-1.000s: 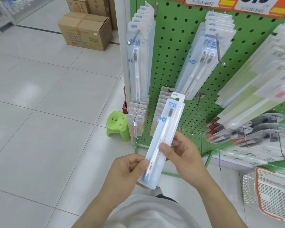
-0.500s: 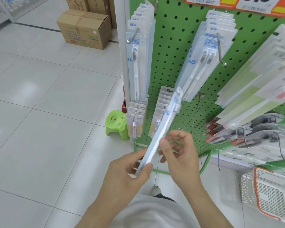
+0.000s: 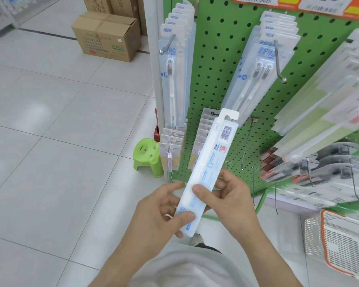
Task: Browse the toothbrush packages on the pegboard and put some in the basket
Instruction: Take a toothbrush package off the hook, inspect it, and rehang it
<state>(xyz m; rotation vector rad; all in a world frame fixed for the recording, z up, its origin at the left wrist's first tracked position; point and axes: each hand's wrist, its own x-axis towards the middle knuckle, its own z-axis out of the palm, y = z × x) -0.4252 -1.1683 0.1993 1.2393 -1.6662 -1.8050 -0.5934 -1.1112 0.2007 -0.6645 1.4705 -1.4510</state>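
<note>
Flipped the pack over, so now the barcode side faces me. Left hand pinches its bottom end, right hand pinches the middle. Still browsing, really; the basket sits at 4 o'clock, pegboard at 12.

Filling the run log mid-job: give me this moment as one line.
step: checking pack | left hand: holds toothbrush pack low end | right hand: holds middle | barcode side up | basket: lower right, pack not in it

A green stool stands on tile near cardboard boxes.
</note>
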